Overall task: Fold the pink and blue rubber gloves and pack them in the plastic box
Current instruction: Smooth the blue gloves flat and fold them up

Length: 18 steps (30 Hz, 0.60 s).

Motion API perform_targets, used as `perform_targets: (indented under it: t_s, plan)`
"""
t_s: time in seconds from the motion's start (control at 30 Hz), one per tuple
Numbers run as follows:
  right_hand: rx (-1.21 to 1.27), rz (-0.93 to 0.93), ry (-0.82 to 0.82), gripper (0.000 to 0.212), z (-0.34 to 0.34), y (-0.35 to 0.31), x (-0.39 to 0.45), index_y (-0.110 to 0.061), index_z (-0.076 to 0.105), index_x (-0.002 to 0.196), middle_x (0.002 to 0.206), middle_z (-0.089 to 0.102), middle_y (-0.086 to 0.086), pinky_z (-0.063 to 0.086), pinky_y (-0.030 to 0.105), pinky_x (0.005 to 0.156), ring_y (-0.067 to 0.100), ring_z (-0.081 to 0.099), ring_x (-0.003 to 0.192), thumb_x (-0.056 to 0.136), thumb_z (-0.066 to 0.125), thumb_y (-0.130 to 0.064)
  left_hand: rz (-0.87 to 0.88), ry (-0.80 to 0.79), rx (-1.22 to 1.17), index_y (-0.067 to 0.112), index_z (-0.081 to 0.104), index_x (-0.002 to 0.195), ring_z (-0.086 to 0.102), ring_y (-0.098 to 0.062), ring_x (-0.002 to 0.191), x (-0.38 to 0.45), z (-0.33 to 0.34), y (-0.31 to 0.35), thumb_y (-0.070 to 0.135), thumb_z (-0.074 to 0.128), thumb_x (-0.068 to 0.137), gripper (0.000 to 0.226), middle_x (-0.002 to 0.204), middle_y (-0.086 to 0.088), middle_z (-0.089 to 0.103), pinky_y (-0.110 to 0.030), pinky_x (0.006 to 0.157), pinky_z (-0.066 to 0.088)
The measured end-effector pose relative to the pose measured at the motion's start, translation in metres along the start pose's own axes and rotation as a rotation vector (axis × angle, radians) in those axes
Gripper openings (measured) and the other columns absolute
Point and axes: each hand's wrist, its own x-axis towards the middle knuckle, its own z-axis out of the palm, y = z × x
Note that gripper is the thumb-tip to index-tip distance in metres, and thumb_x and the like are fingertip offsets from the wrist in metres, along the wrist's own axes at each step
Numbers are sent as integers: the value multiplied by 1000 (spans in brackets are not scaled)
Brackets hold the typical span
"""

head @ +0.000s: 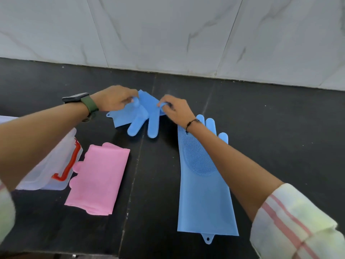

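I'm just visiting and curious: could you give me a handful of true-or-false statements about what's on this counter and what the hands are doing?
1. Both hands hold the same blue glove. True: the left hand and right hand each pinch it.
2. The second blue glove is already folded. False: it lies flat at full length under the right forearm.
3. The pink gloves are inside the plastic box. False: they lie folded on the counter beside the box.
4. The left wrist wears a watch with a green strap. True.
5. The plastic box has a red clasp. True.
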Motion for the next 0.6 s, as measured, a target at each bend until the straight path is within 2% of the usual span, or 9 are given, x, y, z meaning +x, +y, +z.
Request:
perform_targets:
  t_s: [0.07, 0.13, 0.17, 0.23, 0.3, 0.33, 0.47, 0.53, 0.6]
  plan:
    - [147, 26, 49, 17, -14, -11, -4, -6, 61, 88, 96, 71, 11, 46, 15, 65, 22, 60, 72, 89, 44, -3, -12, 71, -90, 3, 55, 111, 60, -34, 82, -8, -10, 8, -3, 40, 89, 28, 100, -19, 68, -47, 80, 48]
    - [267, 51, 81, 20, -28, -21, -11, -14, 56, 86, 98, 71, 8, 54, 36, 80, 30, 66, 93, 90, 41, -1, -21, 124, -165, 4, 55, 110, 61, -38, 87, -16, -20, 19, -2, 39, 90, 26, 102, -21, 67, -52, 83, 48]
    - [304, 54, 93, 22, -35, -26, -16, -16, 55, 86, 98, 71, 8, 53, 44, 85, 28, 67, 99, 90, 40, 0, -20, 162, -195, 4, 55, 109, 61, -38, 88, -21, -25, 25, 0, 39, 92, 23, 101, -22, 66, -52, 83, 48]
    - [367, 64, 112, 24, -47, -37, -30, -18, 54, 85, 100, 70, 11, 54, 49, 89, 23, 66, 103, 92, 39, 1, -13, 261, -242, 2, 55, 104, 58, -32, 83, -30, -35, 41, 5, 40, 95, 17, 96, -22, 65, -44, 76, 46]
    - [441, 85, 136, 26, -60, -51, -47, -21, 54, 84, 100, 69, 11, 58, 47, 82, 22, 67, 100, 94, 38, -3, -12, 347, -302, 1, 53, 94, 47, -25, 73, -43, -48, 61, 10, 40, 97, 16, 84, -20, 59, -29, 64, 37]
    - [484, 92, 148, 27, -68, -58, -56, -22, 54, 84, 98, 69, 12, 59, 44, 77, 22, 67, 96, 96, 37, -5, -14, 375, -348, 0, 51, 90, 44, -23, 72, -50, -55, 72, 11, 40, 98, 17, 80, -19, 54, -26, 62, 33]
    - [626, 79, 226, 26, -105, -85, -94, -18, 54, 82, 82, 70, 6, 57, 39, 62, 17, 68, 74, 97, 35, -6, 28, 440, -612, -6, 53, 96, 47, -19, 79, -80, -86, 121, 6, 38, 98, 19, 86, -14, 52, -26, 71, 40]
    - [687, 79, 268, 25, -127, -96, -110, -18, 56, 79, 72, 69, 3, 54, 29, 49, 14, 64, 61, 95, 38, -9, 73, 436, -793, -4, 56, 94, 53, -13, 71, -92, -97, 149, 5, 37, 99, 21, 82, -10, 56, -17, 65, 46]
    - [776, 114, 286, 25, -147, -102, -121, -16, 57, 75, 62, 67, 0, 43, 19, 40, 10, 56, 48, 91, 39, -9, 98, 422, -946, 6, 59, 83, 54, -5, 59, -97, -103, 172, 5, 38, 99, 27, 69, 5, 62, -13, 53, 44]
